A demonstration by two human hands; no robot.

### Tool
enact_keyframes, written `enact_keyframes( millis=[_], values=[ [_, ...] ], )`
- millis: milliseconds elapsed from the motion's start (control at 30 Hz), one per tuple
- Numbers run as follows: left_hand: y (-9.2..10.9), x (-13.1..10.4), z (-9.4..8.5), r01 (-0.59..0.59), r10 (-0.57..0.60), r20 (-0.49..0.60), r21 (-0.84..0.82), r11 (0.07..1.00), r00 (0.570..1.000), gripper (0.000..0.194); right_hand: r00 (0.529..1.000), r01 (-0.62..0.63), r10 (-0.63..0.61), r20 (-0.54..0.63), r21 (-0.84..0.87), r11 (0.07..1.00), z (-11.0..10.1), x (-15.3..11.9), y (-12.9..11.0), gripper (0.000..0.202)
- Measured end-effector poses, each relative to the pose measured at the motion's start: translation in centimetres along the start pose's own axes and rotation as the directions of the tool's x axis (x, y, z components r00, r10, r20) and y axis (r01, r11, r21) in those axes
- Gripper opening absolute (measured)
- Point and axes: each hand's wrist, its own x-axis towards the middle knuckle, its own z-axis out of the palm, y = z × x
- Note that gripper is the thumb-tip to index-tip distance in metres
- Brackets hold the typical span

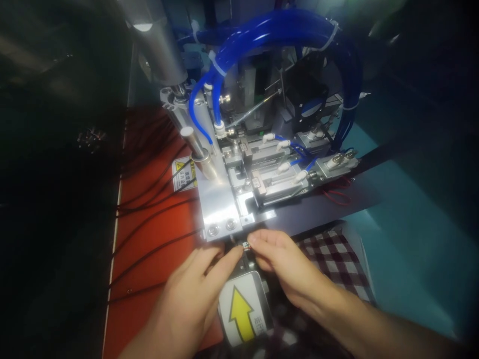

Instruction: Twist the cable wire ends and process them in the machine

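A small metallic piece with a bit of green and red (246,245) shows between my fingertips, just in front of the machine. My right hand (279,254) pinches it from the right with thumb and forefinger. From the left, the thumb of my left hand (202,281) meets the same piece, its fingers curled and partly hidden under the machine's edge. Above both hands is the bright metal plate (219,207) of the machine, with two bolts at its front. The piece is too small to name its kind.
Blue air hoses (277,30) arch over a row of pneumatic cylinders (280,184). A white pad with a yellow arrow (243,309) sits below my hands. Black cables (153,212) cross the orange surface (149,319) at left. Checked cloth (333,254) lies at right.
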Motion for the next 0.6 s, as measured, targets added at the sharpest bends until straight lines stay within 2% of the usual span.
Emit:
enact_keyframes(
  millis=[133,200,300,433,600],
  values=[
    [-0.3,-0.1,-0.2,-0.069,0.066,0.054,0.063,0.996,0.996,0.039,0.996,-0.073,0.073,0.046,-0.013,0.997,-0.9,-0.1,-0.1,0.04],
    [-0.5,-0.2,-0.2,-0.095,0.09,0.075,0.069,0.993,0.993,0.042,0.999,-0.007,0.008,0.044,-0.016,1.0,-1.2,-0.4,0.0,0.038],
    [-0.7,-0.2,-0.2,-0.077,0.07,0.078,0.093,0.993,0.994,0.044,0.998,0.063,-0.065,-0.023,-0.066,0.996,-1.4,-0.6,0.2,0.031],
    [-0.9,0.0,-0.4,-0.143,0.131,0.109,0.115,0.983,0.985,0.043,0.997,0.071,-0.069,0.02,-0.152,0.986,-1.5,-0.5,0.0,0.028],
    [-1.2,0.2,-0.4,-0.187,0.168,0.12,0.17,0.968,0.978,0.044,0.998,0.057,-0.053,0.042,-0.117,0.992,-1.6,-0.2,-0.4,0.023]
  ],
)
